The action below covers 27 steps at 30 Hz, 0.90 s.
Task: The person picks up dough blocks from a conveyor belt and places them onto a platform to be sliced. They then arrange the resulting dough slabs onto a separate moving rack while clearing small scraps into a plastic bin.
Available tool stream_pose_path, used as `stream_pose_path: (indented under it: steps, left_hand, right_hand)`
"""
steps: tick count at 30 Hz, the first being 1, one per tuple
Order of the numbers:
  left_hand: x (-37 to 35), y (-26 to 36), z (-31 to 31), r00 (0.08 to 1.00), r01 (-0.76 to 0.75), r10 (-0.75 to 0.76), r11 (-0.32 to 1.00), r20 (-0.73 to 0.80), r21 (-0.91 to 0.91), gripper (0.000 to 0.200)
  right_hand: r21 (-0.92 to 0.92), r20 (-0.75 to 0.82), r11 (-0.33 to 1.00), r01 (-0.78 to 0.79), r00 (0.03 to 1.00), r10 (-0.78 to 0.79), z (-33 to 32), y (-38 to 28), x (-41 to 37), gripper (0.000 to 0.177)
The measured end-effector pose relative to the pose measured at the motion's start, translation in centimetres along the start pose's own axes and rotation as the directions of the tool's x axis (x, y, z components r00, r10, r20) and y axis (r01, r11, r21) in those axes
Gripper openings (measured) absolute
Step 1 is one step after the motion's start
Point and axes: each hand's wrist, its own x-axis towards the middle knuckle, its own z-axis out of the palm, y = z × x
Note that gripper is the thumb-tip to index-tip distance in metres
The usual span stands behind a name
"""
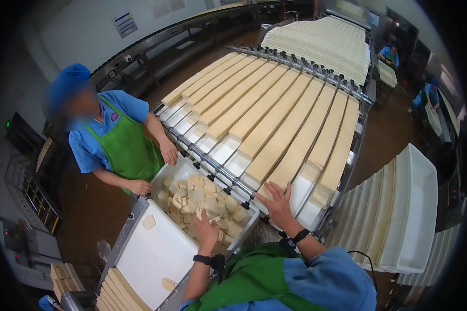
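My left hand (205, 228) is over the white bin (251, 220), its fingers spread at the pale flat pieces (194, 194) heaped inside. My right hand (276, 205) lies with spread fingers at the near end of one of the long pale strips (285, 147). These strips run side by side in lanes on the conveyor, and their near ends are uneven. A metal bar with black knobs (218, 168) crosses the lanes between the bin and the strips.
A co-worker in a green apron (124, 137) stands left, both hands at the bin's edge. A white board (150, 254) with two loose pieces lies below the bin. Stacked white trays (410, 207) stand at right. Two people work at the far right.
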Motion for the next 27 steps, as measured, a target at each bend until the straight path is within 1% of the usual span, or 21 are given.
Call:
stream_pose_path:
  steps: [1,4,7,10,13,16,18,20,21,22,24,25,26,27]
  left_hand:
    - [-0.5,-1.4,-0.6,0.999,0.033,-0.034,0.999,0.027,0.037,0.054]
    - [-2.8,-3.8,-2.9,0.995,-0.095,0.096,0.994,-0.017,0.051,0.05]
    - [-5.4,-4.0,-5.0,0.983,-0.175,0.18,0.979,-0.038,0.104,0.048]
    - [-7.9,-4.9,-5.2,0.99,-0.085,0.103,0.982,-0.101,0.168,0.048]
    - [-9.5,-4.6,-5.0,0.981,-0.04,0.07,0.985,-0.179,0.167,0.048]
    - [-10.6,-5.3,-4.0,0.982,-0.044,0.082,0.976,-0.168,0.214,0.05]
    - [-11.3,-5.7,-3.3,0.994,-0.051,0.08,0.95,-0.08,0.309,0.053]
    - [-11.9,-6.4,-2.9,1.0,-0.027,0.03,0.913,-0.001,0.407,0.057]
    - [-11.8,-6.4,-2.8,1.0,-0.014,0.019,0.916,-0.008,0.402,0.057]
    - [-11.8,-6.3,-2.8,1.0,0.014,-0.004,0.917,-0.027,0.399,0.057]
    - [-11.8,-7.1,-1.9,0.997,0.012,0.02,0.917,-0.076,0.399,0.054]
    - [-11.8,-7.4,-1.5,0.996,0.012,0.023,0.924,-0.088,0.383,0.053]
    - [-11.7,-7.5,-1.3,0.994,0.007,0.033,0.929,-0.101,0.371,0.052]
    - [-11.8,-7.5,-1.2,0.993,-0.006,0.054,0.915,-0.109,0.404,0.05]
  right_hand:
    - [-0.044,0.025,0.998,0.034,0.999,-0.033,0.1,0.1,-0.1,0.046]
    - [-0.035,0.025,0.998,0.043,0.999,-0.042,0.6,0.5,-0.3,0.039]
    - [0.018,-0.029,1.0,0.014,0.999,-0.014,0.3,0.5,0.0,0.032]
    - [0.147,-0.003,0.989,-0.024,1.0,0.025,-0.9,-0.1,0.4,0.034]
    - [0.068,-0.017,0.998,0.001,1.0,0.0,0.0,0.5,0.3,0.036]
    - [0.047,-0.021,0.999,0.003,1.0,-0.002,0.6,0.6,0.1,0.039]
    - [0.061,-0.044,0.998,-0.013,0.999,0.016,1.1,1.0,-0.2,0.042]
    - [0.08,-0.067,0.997,0.012,0.998,-0.007,2.0,1.5,-0.3,0.044]
    - [0.085,-0.08,0.996,0.039,0.996,-0.032,2.5,2.0,-0.5,0.045]
    - [0.073,-0.089,0.997,0.029,0.996,-0.022,3.1,2.4,-0.6,0.045]
    - [0.081,-0.102,0.996,0.025,0.995,-0.017,4.1,2.9,-1.2,0.047]
    - [0.094,-0.118,0.992,0.082,0.99,-0.071,4.6,3.6,-0.9,0.046]
    - [0.143,-0.046,0.989,0.021,0.999,-0.015,4.0,3.2,-0.6,0.041]
    - [0.116,-0.168,0.984,0.134,0.979,-0.113,5.8,4.7,-0.7,0.053]
